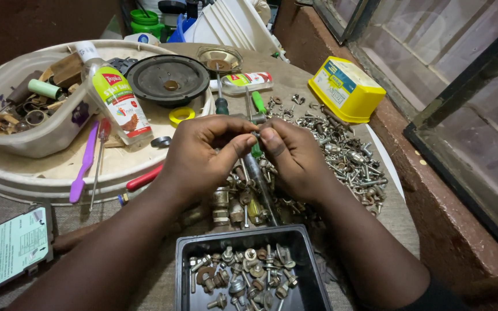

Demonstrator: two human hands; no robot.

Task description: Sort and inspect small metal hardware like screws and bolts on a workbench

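So both hands are pinched together over the middle of the worktop [329, 86]. The left hand [203, 152] and right hand [295, 155] meet fingertip to fingertip, and each grip is clenched on a small metal piece [253, 120] held between them; it's mostly hidden by the fingers, so I can't tell exactly what it is.

Right under the hands there's a pile of loose screws and bolts [347, 161] spread across the worktop, thickest to the right, with a couple of green-handled screwdrivers [257, 103] lying just behind the fingers.

Nearest the camera sits a black plastic tray [301, 242] with a layer of nuts, washers and bolts in it.

Off to the left is a big round white tray [30, 184] carrying a squeeze bottle [116, 98], a black speaker cone [169, 79], a yellow tape ring [181, 116], a purple toothbrush [85, 164] and a clear tub [7, 138] of odds and ends. A yellow box [346, 89] sits far right by the window ledge.
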